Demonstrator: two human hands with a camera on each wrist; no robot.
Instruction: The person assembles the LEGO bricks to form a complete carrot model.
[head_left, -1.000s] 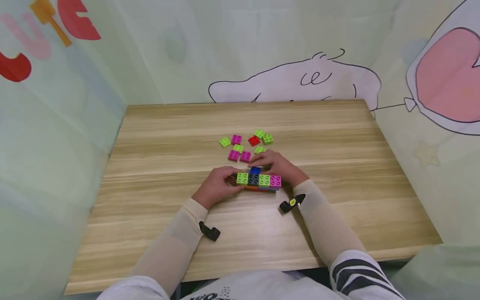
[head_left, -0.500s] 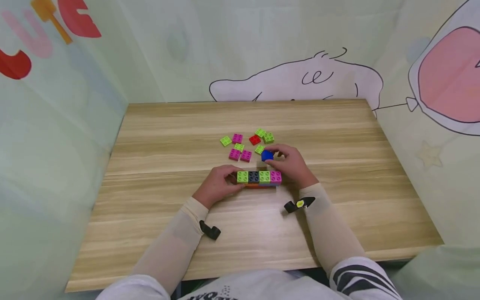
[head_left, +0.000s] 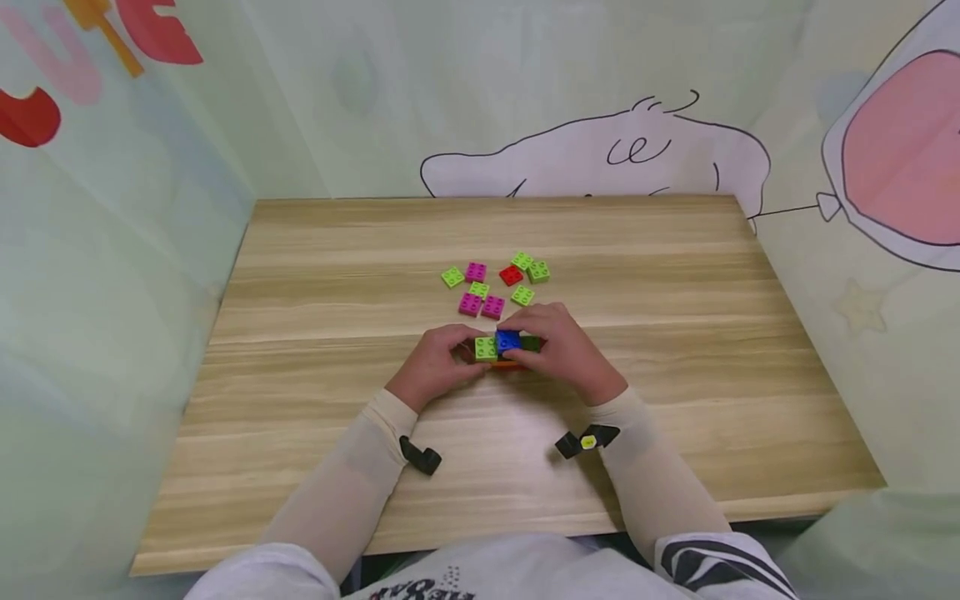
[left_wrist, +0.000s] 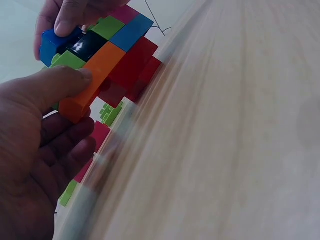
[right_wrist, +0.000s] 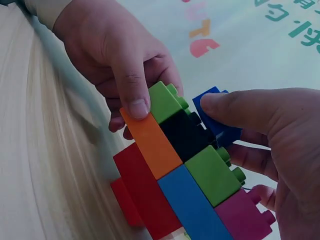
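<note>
My left hand [head_left: 435, 367] grips the left end of a built block of toy bricks, its thumb on the orange brick [right_wrist: 152, 142]. In the right wrist view, the block's top row has a lime brick [right_wrist: 166, 102], a black brick [right_wrist: 185, 132], another lime one and a magenta one [right_wrist: 245, 215]. Below them are a light blue brick [right_wrist: 192, 200] and red bricks [right_wrist: 145, 190]. My right hand [head_left: 570, 354] pinches a dark blue brick [right_wrist: 220, 120] between thumb and fingers, tilted close over the black brick's studs. From the head view, the right hand hides the magenta end.
Beyond the hands lie several loose bricks: magenta [head_left: 470, 304], lime [head_left: 522, 295] and one red brick [head_left: 512, 275]. They rest on a wooden table [head_left: 337, 275] bordered by printed cloth walls [head_left: 337, 100].
My right hand moved the dark blue brick back and right, away from the block, then brought it in over the black brick. My left hand has kept its grip on the block's left end.
</note>
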